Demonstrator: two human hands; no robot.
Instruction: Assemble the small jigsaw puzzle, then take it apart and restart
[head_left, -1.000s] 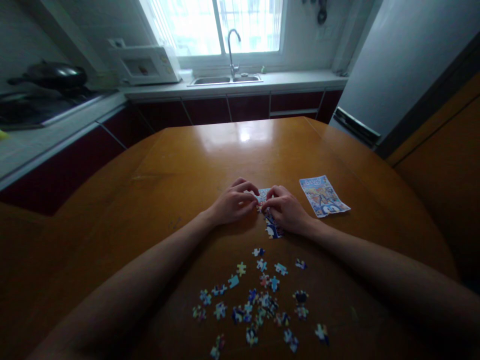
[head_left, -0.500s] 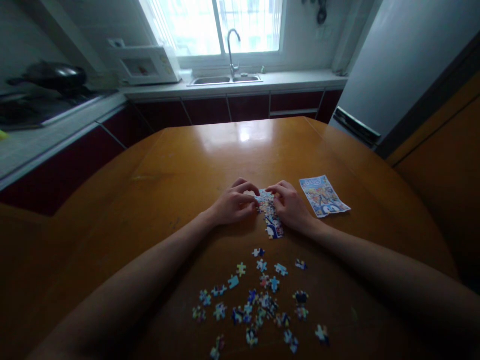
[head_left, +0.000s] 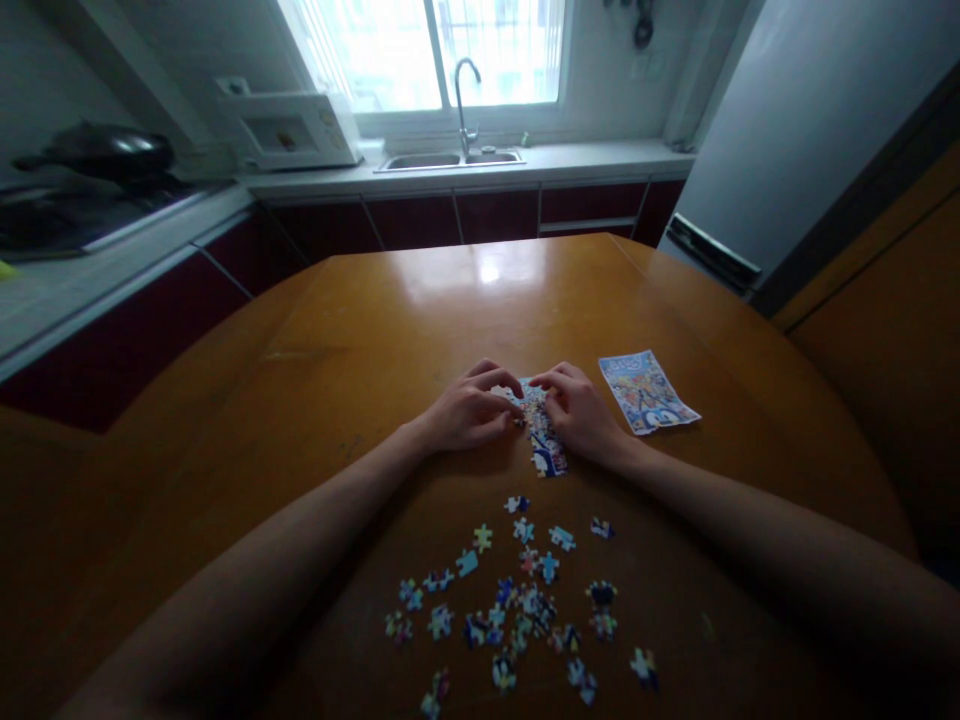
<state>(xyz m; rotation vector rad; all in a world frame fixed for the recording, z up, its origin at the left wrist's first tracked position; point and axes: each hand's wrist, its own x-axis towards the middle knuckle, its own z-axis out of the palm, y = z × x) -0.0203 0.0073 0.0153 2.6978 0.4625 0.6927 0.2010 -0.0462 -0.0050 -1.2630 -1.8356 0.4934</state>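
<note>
A partly joined jigsaw puzzle (head_left: 546, 450) lies flat on the wooden table, its pieces forming a narrow strip at the lower end. From the left, my left hand (head_left: 478, 405) reaches over its upper part, fingers bent around that edge. My right hand (head_left: 577, 408) curls on the opposite side, index finger and thumb against the puzzle. Both hands cover much of the upper section, so any single piece under the fingertips is hidden. Nearer to me lie several loose jigsaw pieces (head_left: 536, 605), some heaped, some scattered.
A creased picture sheet (head_left: 649, 393) lies right of my right hand. The wooden table (head_left: 420, 320) has rounded sides. Beyond it are a counter with a sink (head_left: 424, 161), a microwave (head_left: 289, 132), a wok (head_left: 112, 152) on the stove and a fridge (head_left: 795, 130).
My left fingers have shifted slightly right over the puzzle's upper part. My right index fingertip has moved a little left. The loose pieces and picture sheet have stayed put.
</note>
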